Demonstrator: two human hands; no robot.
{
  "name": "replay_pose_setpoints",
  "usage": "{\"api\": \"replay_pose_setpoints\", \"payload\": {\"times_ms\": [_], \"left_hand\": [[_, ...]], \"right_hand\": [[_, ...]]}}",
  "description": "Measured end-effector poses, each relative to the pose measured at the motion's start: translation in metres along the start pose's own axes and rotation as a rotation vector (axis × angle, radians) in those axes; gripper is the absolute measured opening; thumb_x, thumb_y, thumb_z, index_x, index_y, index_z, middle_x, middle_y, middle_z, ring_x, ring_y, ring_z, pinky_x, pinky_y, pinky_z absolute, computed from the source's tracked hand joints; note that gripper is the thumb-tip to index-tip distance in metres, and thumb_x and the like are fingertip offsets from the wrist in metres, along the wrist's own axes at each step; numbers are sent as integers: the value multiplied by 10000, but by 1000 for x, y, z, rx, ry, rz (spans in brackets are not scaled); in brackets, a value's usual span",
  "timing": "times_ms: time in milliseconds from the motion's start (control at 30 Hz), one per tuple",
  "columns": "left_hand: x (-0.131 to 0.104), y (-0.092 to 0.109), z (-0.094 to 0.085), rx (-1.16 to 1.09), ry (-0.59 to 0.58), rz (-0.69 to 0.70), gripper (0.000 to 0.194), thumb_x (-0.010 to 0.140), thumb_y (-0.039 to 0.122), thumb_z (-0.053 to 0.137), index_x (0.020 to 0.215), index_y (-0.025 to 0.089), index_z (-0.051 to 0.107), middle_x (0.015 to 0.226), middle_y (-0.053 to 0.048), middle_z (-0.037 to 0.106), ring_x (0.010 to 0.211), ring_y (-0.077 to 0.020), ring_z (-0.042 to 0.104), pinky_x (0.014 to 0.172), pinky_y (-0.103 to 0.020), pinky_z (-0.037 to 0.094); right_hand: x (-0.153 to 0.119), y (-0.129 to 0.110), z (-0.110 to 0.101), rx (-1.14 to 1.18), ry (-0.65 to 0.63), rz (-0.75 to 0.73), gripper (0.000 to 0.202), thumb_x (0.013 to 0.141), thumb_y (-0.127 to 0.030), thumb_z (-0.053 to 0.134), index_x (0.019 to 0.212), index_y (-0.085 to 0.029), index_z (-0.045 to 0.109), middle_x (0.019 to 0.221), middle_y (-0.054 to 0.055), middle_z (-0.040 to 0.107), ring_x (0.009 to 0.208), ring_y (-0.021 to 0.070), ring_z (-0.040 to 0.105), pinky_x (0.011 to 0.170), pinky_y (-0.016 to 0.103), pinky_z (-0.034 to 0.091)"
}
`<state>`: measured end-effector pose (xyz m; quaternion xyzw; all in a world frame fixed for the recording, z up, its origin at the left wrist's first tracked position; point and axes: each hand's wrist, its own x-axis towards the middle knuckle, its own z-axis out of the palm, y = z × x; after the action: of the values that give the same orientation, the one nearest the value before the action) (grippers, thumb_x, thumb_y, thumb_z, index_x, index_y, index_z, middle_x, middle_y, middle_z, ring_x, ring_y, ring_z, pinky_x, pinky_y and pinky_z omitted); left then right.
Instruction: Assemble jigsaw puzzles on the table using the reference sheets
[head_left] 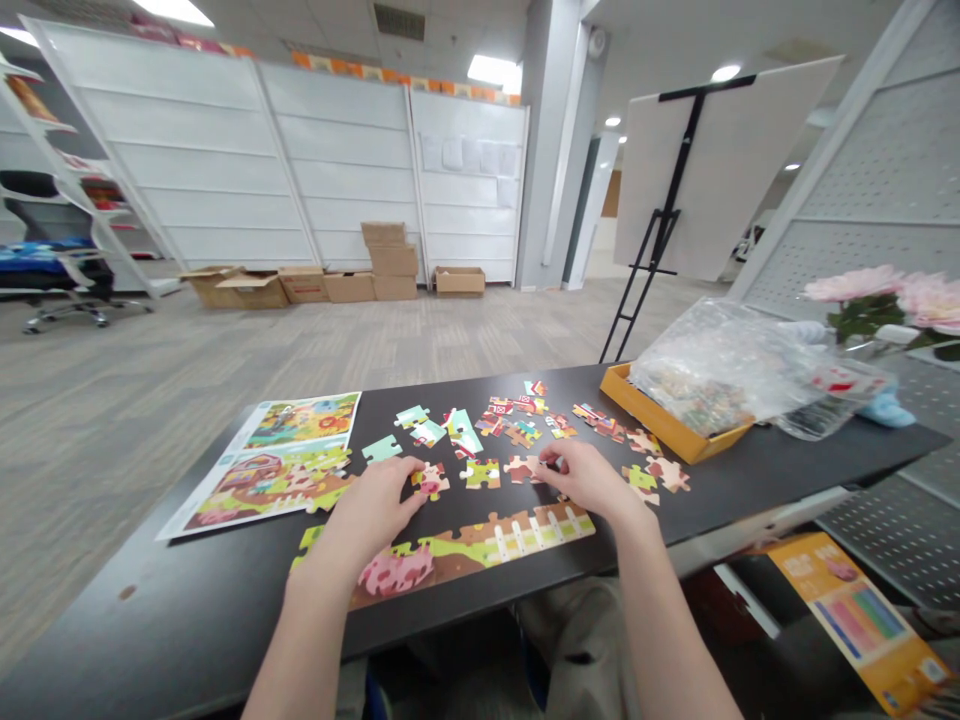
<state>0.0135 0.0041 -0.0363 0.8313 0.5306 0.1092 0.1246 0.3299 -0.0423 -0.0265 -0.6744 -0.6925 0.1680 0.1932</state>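
Note:
My left hand (379, 500) has its thumb and fingers around a pink pig-face puzzle piece (431, 481) lying on the black table. A brown and white piece (520, 468) is pinched at its right edge by my right hand (574, 475). Between the two hands lies a green piece (481, 474). Nearer to me runs a joined strip of puzzle (465, 546) with a pink pig and a white fence, partly covered by my left forearm. Loose farm pieces (517, 418) are scattered beyond my hands, and more (669, 474) lie to the right.
A printed picture sheet (259, 465) lies at the left of the black table (187, 590). At the right are an orange box tray (675, 425) with plastic bags (720, 365), and pink flowers (855, 285). An orange box (855, 610) sits below the tabletop. An easel (660, 230) stands behind.

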Motion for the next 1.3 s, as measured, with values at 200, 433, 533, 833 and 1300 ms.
{"api": "replay_pose_setpoints", "payload": {"times_ms": [200, 433, 533, 833, 1300], "left_hand": [[-2, 2, -3, 85, 10, -61, 354, 922, 398, 508, 1183, 208, 654, 1201, -106, 722, 1145, -317, 649, 941, -406, 507], [-1, -3, -2, 88, 10, -66, 356, 909, 406, 501, 1182, 228, 643, 1219, -82, 726, 1144, -318, 652, 921, -402, 504], [0, -8, 2, 98, 8, -53, 371, 928, 420, 473, 1200, 224, 634, 1233, -89, 721, 1152, -313, 648, 940, -396, 495], [6, -7, 0, 120, 12, -79, 387, 921, 451, 472, 1170, 218, 653, 1229, -91, 725, 1114, -304, 666, 917, -379, 507], [4, 3, 1, 129, 95, -19, 382, 967, 388, 424, 1208, 194, 649, 1238, -115, 707, 1140, -317, 650, 984, -435, 498]], "right_hand": [[4, -10, 12, -21, -1, -24, 119, 831, -263, 716, 939, -213, 717, 931, 34, 708, 825, 181, 629, 717, 269, 413], [4, -23, 15, -62, 29, -7, 70, 886, -242, 668, 941, -210, 698, 1024, 50, 684, 939, 205, 651, 745, 279, 430], [3, -29, 17, -95, 45, 15, 93, 905, -241, 642, 975, -225, 702, 1038, 51, 684, 932, 205, 651, 726, 279, 427], [9, 5, 6, -35, 131, 62, 198, 916, -331, 616, 1032, -210, 722, 1047, 81, 712, 931, 218, 657, 822, 305, 462], [-3, 97, -35, -316, 299, 693, 491, 947, -510, 540, 1305, -187, 634, 1257, 203, 653, 1194, 394, 596, 965, 495, 475]]}}
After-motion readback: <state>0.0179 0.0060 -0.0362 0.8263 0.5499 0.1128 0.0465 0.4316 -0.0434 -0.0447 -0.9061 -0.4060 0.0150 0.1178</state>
